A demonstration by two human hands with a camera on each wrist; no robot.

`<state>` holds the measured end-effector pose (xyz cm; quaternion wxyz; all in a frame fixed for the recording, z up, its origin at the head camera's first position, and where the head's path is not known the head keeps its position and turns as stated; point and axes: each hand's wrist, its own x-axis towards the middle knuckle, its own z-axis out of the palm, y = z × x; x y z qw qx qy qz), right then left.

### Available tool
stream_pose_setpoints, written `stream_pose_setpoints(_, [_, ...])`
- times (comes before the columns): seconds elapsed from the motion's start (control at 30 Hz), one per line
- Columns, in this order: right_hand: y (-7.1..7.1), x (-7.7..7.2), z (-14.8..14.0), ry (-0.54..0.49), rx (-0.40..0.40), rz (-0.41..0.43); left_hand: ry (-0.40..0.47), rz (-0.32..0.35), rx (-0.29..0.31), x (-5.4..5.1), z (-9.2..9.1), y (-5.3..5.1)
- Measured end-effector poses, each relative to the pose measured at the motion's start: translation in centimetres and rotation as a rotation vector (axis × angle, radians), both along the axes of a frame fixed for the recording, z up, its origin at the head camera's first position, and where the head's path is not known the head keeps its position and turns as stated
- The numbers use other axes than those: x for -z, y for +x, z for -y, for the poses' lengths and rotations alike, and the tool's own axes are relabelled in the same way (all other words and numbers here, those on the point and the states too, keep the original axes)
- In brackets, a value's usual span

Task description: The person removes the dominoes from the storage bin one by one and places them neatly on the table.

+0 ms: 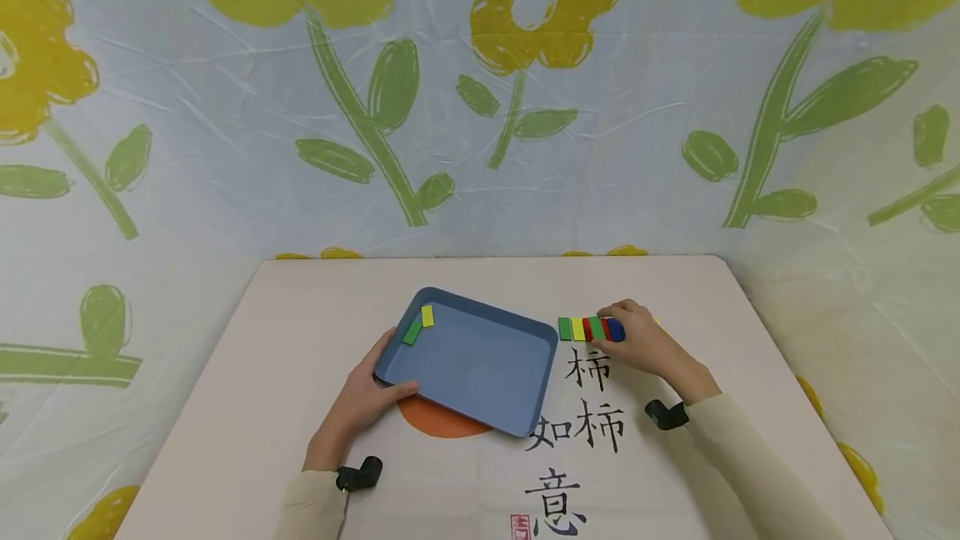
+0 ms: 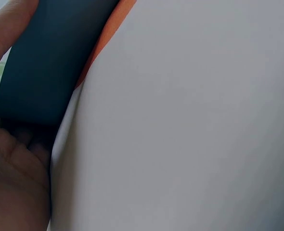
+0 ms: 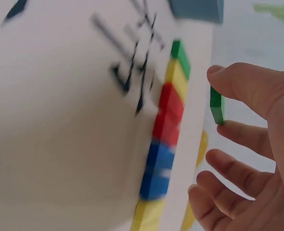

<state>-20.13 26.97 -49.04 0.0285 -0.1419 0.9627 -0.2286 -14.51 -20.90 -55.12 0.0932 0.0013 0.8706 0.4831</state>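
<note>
My left hand [image 1: 358, 402] grips the left end of a blue-grey tray [image 1: 480, 365], thumb at the rim; in the left wrist view its fingers curl beneath the dark-looking tray [image 2: 45, 57]. A green block [image 1: 412, 332] and a yellow block [image 1: 427, 316] lie inside near the far left corner. Beyond the tray's right side, my right hand [image 1: 647, 344] pinches a small green block [image 3: 217, 106] between thumb and index finger, raised over a row of blocks. That row runs green [image 3: 181, 57], yellow [image 3: 175, 78], red [image 3: 168, 113], blue [image 3: 156, 168], yellow [image 3: 148, 216].
The pale table [image 1: 315, 298] bears black written characters [image 1: 558, 502], a red seal mark and an orange shape [image 1: 442, 422] partly under the tray. A flower-printed cloth [image 1: 622, 148] rises behind and along the sides. Black wrist cameras sit on both sleeves.
</note>
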Motion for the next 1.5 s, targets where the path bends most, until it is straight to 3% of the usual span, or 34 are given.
stream_pose_setpoints(0.33, [0.2,0.7,-4.2,0.041,0.103,0.053,0.000,0.001,-0.003,-0.3,-0.1,0.0])
stream_pose_setpoints(0.73, [0.0,1.0,-8.9,0.111,0.085,-0.001,0.006,0.007,-0.003,-0.3,-0.1,0.0])
stream_pose_setpoints(0.93, [-0.4,1.6,-10.7,0.122,0.072,0.070,0.000,0.005,-0.005,-0.2,-0.1,0.1])
stream_pose_setpoints(1.5, [-1.8,2.4,-11.4,0.142,0.062,0.111,0.009,-0.015,-0.002,0.0,-0.1,0.0])
